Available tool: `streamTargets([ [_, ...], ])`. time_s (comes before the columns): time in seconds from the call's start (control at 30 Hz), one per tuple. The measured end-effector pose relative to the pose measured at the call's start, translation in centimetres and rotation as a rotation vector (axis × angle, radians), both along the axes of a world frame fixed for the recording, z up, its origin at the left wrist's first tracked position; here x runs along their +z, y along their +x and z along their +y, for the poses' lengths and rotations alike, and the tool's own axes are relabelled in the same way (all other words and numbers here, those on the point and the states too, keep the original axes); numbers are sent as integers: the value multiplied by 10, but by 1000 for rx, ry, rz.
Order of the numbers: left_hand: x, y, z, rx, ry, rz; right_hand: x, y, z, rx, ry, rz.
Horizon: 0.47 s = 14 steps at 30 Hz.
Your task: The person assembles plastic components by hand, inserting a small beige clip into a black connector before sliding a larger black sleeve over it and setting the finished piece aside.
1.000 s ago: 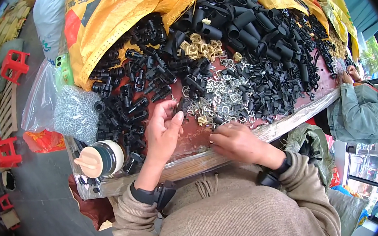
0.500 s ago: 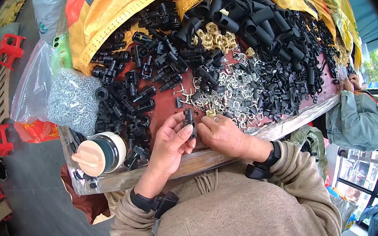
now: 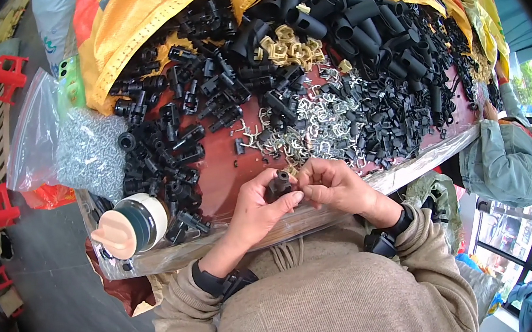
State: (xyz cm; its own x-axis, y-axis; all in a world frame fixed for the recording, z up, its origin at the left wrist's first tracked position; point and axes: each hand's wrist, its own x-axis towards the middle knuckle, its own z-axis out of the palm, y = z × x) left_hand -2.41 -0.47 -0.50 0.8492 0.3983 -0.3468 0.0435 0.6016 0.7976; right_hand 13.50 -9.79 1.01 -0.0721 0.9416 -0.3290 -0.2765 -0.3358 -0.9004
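Observation:
Close to the table's near edge, my left hand (image 3: pixel 259 207) grips a black plastic fitting (image 3: pixel 280 183) between thumb and fingers, its round end turned up. My right hand (image 3: pixel 340 187) is right beside it, thumb and forefinger pinched against the fitting's side. Whatever the right fingertips hold is too small or hidden to make out. Just beyond the hands lies a heap of small pale metal clips (image 3: pixel 323 117). A few brass-coloured pieces (image 3: pixel 289 48) are piled farther back.
Black fittings (image 3: pixel 170 134) are heaped at left, black tubes (image 3: pixel 361 21) at the back, and small black parts (image 3: pixel 398 115) at right. A lidded cup (image 3: pixel 130 227) and a bag of screws (image 3: pixel 90 146) stand at the left edge. Another person's sleeve (image 3: pixel 504 152) shows at far right.
My right hand has lifted from the near side of the clips and come up against the fitting. The fitting in my left hand has tipped, its end now facing up; the view has shifted slightly.

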Motion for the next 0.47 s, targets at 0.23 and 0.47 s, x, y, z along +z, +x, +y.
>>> streamTargets([
  [0.23, -4, 13, -5, 23, 459, -5, 2, 8, 2, -76, -72, 258],
  [0.47, 7, 22, -3, 47, 148, 54, -2, 13, -2, -61, -17, 282],
])
